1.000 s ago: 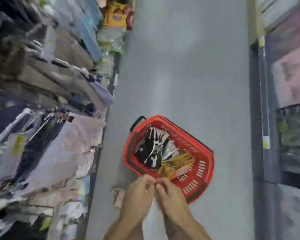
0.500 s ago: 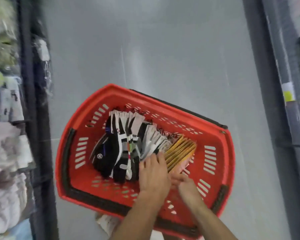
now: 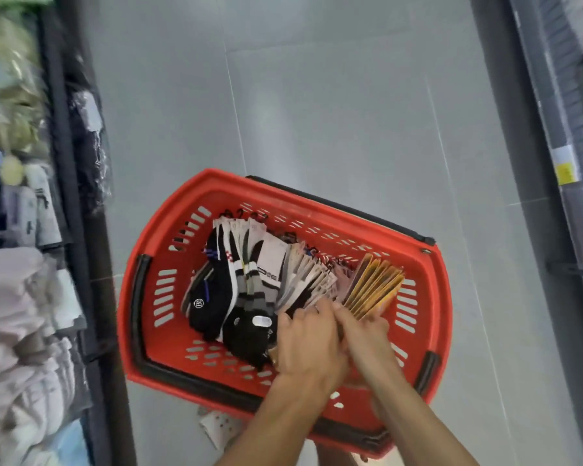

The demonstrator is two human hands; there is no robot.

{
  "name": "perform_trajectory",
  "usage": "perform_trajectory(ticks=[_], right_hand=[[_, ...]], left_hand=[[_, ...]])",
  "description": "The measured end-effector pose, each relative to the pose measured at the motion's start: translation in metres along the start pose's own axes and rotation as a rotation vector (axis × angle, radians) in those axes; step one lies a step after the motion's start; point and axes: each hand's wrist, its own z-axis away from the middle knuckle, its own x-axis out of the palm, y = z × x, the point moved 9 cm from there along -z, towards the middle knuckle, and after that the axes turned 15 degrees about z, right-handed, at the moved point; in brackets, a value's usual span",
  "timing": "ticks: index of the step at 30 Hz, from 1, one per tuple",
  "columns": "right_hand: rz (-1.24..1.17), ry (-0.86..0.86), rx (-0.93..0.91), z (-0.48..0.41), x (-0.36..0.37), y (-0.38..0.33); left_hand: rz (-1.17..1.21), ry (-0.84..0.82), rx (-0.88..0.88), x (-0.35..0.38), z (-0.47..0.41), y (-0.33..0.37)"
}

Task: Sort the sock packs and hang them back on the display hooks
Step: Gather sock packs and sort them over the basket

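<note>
A red plastic basket (image 3: pixel 155 290) stands on the grey tiled floor. Inside it lie black, grey and white sock packs (image 3: pixel 236 284) with paper header cards, fanned out, and a row of yellow-orange packs (image 3: pixel 374 287) at the right. Both of my hands are inside the basket, side by side. My left hand (image 3: pixel 305 344) grips the lower ends of the white-carded packs. My right hand (image 3: pixel 364 334) has its fingers curled round the bottom of the yellow-orange packs. The pack ends under my hands are hidden.
A display rack (image 3: pixel 81 230) with bagged clothing and hanging socks runs along the left. A grey shelf unit (image 3: pixel 552 163) with a yellow tag lines the right. A light patterned item (image 3: pixel 219 428) lies on the floor at the basket's near edge.
The camera dropped from the aisle view down over the basket. My hands went from above the basket's near rim into it and took hold of the packs.
</note>
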Motion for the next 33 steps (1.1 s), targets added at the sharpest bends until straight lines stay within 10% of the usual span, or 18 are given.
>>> perform_trajectory(ticks=[7, 16, 19, 22, 26, 33], right_hand=[[-0.05, -0.042, -0.028, 0.101, -0.042, -0.035], [-0.231, 0.251, -0.434, 0.182, -0.082, -0.111], [-0.319, 0.286, -0.549, 0.18, -0.096, -0.121], [-0.259, 0.271, -0.606, 0.173, -0.103, -0.121], [-0.17, 0.233, -0.731, 0.192, -0.103, -0.13], [-0.122, 0.274, -0.948, 0.312, -0.12, -0.152]], left_hand=[[-0.098, 0.417, 0.136, -0.111, 0.135, 0.06], [0.02, 0.332, 0.372, -0.171, 0.179, 0.077], [0.246, 0.581, 0.637, -0.2, 0.193, 0.079], [0.695, 0.975, 0.165, -0.243, 0.189, -0.017], [1.273, 0.266, -0.048, -0.208, 0.146, -0.04], [1.339, 0.586, 0.036, -0.232, 0.234, -0.034]])
